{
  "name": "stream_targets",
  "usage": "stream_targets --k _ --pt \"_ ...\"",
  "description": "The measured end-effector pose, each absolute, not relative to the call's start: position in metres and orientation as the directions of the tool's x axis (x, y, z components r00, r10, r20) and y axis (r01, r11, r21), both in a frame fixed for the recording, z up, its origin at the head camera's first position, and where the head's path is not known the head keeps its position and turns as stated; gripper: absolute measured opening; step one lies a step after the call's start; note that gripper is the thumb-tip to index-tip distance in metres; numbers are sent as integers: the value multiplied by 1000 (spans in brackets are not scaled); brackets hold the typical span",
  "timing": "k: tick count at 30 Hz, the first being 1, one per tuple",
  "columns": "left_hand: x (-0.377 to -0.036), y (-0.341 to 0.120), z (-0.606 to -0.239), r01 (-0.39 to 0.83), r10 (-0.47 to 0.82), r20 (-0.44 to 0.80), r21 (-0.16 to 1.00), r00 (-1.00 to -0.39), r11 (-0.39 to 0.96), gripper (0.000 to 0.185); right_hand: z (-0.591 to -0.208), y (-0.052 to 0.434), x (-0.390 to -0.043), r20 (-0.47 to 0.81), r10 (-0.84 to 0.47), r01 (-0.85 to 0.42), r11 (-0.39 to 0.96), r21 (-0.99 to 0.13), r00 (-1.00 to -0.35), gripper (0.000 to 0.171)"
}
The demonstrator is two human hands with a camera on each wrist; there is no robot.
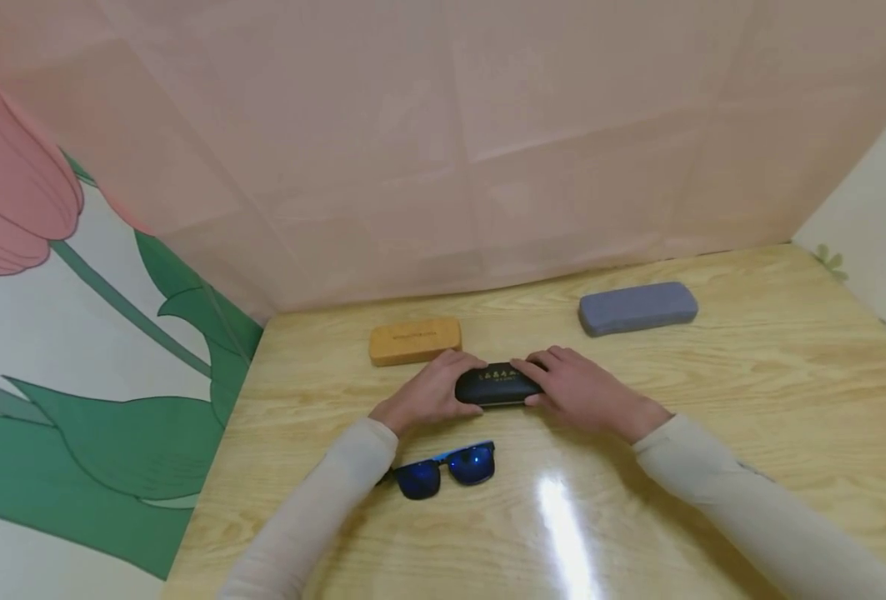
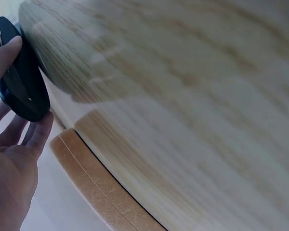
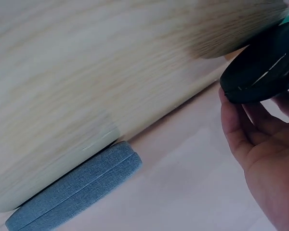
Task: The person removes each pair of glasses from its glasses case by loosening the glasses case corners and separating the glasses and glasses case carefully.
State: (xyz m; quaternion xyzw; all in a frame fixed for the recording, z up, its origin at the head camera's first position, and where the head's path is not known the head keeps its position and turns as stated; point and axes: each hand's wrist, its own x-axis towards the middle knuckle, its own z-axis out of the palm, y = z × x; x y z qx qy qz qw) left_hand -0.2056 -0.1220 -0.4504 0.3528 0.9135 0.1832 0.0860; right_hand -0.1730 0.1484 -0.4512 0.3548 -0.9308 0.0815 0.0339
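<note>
At mid-worktop the black case lies shut, left hand and right hand curled round its ends, seemingly steadying it; sunglasses wait nearer

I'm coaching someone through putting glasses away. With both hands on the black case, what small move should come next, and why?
Probably pry the lid up. The left hand and right hand grip the ends of the black case, whose seam looks closed in the wrist views, while the blue-lensed sunglasses lie loose on the table just in front of it.
</note>
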Motion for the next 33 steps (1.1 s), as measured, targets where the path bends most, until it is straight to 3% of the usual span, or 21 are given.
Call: stream_targets --k 9,17,33 --pt "-206 -121 -449 619 674 -22 375 -738 690 68 -452 148 -175 156 -674 -689 722 -65 -722 54" --pt "-206 -121 -451 617 671 -18 374 -741 692 69 -452 149 -177 154 -672 -688 719 -96 -724 52" --pt "-207 -122 -452 575 655 -24 456 -756 680 76 -450 155 -194 32 -614 -561 699 -443 -789 49"
